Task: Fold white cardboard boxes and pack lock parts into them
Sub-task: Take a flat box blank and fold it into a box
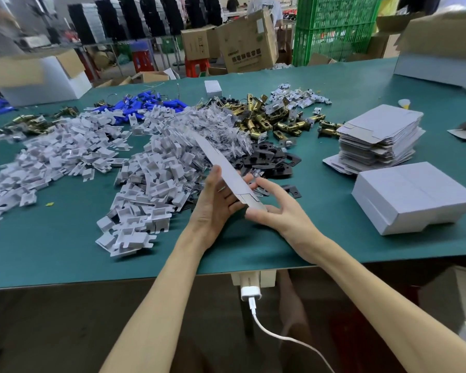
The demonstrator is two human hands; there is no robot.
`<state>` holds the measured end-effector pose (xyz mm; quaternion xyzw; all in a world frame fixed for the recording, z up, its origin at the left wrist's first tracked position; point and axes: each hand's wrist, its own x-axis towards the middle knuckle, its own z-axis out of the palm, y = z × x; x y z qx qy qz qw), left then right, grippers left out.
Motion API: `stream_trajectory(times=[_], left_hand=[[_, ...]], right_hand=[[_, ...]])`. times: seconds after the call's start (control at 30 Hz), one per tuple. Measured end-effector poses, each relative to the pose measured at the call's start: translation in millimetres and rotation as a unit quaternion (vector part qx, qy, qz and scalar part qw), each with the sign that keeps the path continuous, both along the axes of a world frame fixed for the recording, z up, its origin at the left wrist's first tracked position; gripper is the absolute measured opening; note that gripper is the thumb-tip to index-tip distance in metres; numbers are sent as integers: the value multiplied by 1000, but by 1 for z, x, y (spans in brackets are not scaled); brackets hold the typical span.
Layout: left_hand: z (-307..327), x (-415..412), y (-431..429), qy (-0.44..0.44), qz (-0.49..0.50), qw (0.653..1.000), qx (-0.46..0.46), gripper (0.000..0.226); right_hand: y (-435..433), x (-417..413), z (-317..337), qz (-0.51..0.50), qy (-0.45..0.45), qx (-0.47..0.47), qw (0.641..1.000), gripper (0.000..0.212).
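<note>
We see the flat box blank [226, 168] held edge-on above the worktop [65, 246], near its front edge, so both faces stay free for opening. The left hand [215, 203] lays its palm and straight fingers against the left face as a backing; the right hand [276, 208] curls its fingers round the near end, thumb on the other side. We judge this to be the start of popping the blank into a tube. The stack of blanks [374, 135] and the folded boxes [414, 195] sit to the right, near at hand; white inserts [145, 170], black plates [267, 160] and brass latches [275, 119] lie heaped just beyond the hands, ready for packing.
</note>
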<state>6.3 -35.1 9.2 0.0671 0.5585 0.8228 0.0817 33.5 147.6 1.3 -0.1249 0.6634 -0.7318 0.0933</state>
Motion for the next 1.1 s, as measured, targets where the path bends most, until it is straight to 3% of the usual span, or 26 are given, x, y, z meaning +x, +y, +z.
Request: stream_trajectory(times=[0.13,0.4,0.6,1.1], left_hand=[[0,2,0,4,-26,999,-18,115],[3,6,-2,19,-151,987,-50,106],[9,12,-1,48,-174,981,-68,106],[9,7,0,69,-212,975,-7,102]], right_hand=[[0,-2,3,-29,-59,-125,990,43],[9,-3,4,26,-87,-130,987,43],[7,-2,3,33,-92,-127,987,45],[6,-1,3,22,-102,-136,985,46]])
